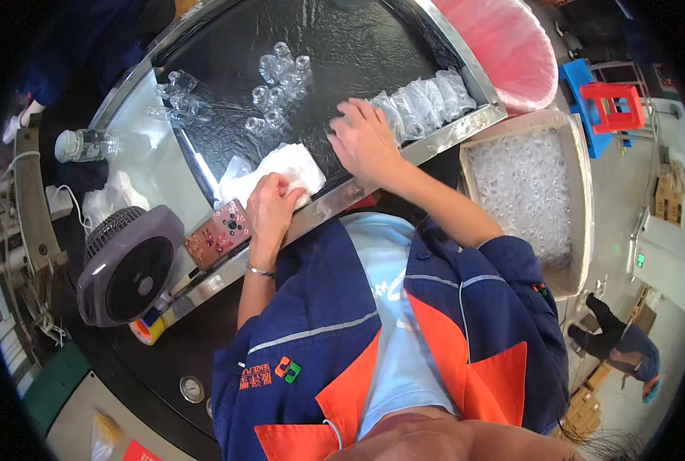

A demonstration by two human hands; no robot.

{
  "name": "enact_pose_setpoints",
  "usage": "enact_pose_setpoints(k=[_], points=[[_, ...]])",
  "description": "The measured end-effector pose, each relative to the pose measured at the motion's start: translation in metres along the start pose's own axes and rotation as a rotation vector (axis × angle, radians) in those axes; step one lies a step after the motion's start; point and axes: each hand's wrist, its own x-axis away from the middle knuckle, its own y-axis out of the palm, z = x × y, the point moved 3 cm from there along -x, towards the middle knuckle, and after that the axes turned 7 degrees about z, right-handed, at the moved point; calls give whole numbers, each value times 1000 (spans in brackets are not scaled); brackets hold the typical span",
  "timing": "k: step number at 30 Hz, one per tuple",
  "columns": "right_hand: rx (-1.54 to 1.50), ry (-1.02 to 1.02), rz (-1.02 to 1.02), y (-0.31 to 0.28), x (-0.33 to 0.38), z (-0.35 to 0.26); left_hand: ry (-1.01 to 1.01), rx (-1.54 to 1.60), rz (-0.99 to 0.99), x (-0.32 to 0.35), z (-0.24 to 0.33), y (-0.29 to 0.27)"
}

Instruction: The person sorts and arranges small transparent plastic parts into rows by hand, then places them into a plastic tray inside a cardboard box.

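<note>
My left hand (272,206) is closed on the near edge of a soft white wad (287,167), cloth or paper, which lies by the table's front edge. Under its left side some clear plastic film shows. To the right, my right hand (367,144) is over the dark tabletop (350,54) with its fingers apart and nothing visible in them. Beside it runs a row of clear plastic packets (427,104) along the front rim. Beyond the wad lie several small clear, round-ended pieces (281,73), with another cluster of clear pieces (181,92) farther left.
A raised metal rim (465,46) borders the table. At left stand a grey fan (131,269), a pink patterned phone (220,234) and a clear jar (89,146). At right are a box of clear pieces (523,192) and a pink-lined bin (511,54). A person (630,353) bends far right.
</note>
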Motion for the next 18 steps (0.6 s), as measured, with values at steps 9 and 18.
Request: enact_pose_setpoints(k=[9, 18], points=[[60, 4, 144, 59, -95, 39, -399, 315, -26, 13, -34, 11], [-551, 315, 52, -1, -26, 18, -328, 716, 37, 12, -11, -3]])
